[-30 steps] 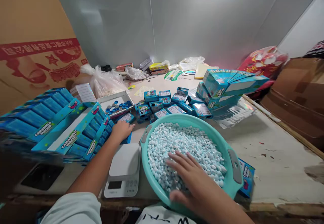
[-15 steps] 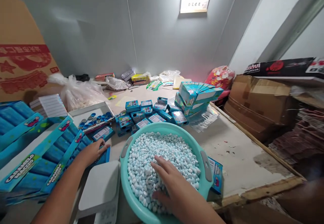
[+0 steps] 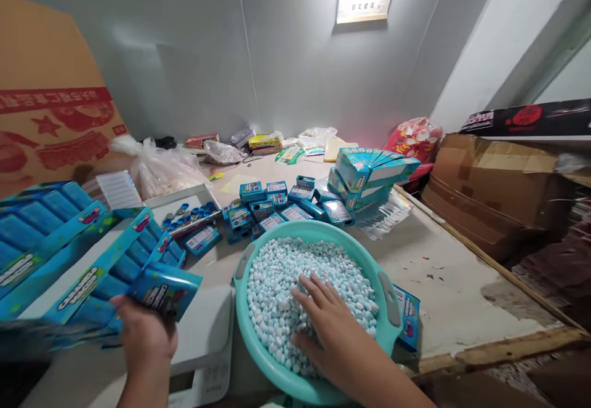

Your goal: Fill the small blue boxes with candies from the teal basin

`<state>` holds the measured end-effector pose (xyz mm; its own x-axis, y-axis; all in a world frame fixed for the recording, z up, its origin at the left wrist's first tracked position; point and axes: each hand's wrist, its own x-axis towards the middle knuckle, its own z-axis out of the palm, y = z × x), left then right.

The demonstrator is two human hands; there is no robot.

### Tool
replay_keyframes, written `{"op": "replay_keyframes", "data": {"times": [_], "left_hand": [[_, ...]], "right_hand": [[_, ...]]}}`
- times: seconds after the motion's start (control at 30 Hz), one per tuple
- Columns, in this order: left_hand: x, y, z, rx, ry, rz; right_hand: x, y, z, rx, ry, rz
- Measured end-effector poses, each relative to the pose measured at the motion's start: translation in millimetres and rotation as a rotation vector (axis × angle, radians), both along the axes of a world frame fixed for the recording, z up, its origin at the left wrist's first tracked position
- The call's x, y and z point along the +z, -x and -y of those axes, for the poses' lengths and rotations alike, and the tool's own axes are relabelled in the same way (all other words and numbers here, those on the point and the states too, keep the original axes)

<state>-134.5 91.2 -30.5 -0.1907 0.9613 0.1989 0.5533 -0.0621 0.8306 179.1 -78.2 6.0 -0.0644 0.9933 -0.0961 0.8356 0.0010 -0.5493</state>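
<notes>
My right hand (image 3: 332, 328) rests with spread fingers on a heap of pale blue-and-white candies (image 3: 281, 291) in a round teal plastic basin (image 3: 318, 229). My left hand (image 3: 145, 334) grips a blue foil pouch (image 3: 164, 291) at the near left, above a white digital scale (image 3: 207, 328). Behind the pouch stands an open blue display box (image 3: 87, 279) with rows of similar pouches. A small blue carton (image 3: 409, 316) lies partly under the basin's right side.
Several small blue cartons (image 3: 263, 208) lie beyond the basin, with a stack of larger ones (image 3: 369, 171) behind them. A white tray (image 3: 184, 211) holds blue and silver discs. Plastic bags line the back wall, and cardboard boxes (image 3: 489, 186) stand past the table's right wooden edge.
My left hand has lifted a blue pouch from the display box and moved toward me. My right hand stays in the candies, and the view has swung slightly compared with the earliest frame.
</notes>
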Motion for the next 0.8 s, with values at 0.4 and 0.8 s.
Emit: {"op": "replay_keyframes", "data": {"times": [0.4, 0.8], "left_hand": [[8.8, -34, 69, 0.274, -0.101, 0.683], [39.6, -28, 92, 0.047, 0.046, 1.106]], "right_hand": [[-13.6, -5, 3, -0.007, -0.012, 0.154], [-8.1, -36, -22, -0.059, 0.032, 0.350]]}}
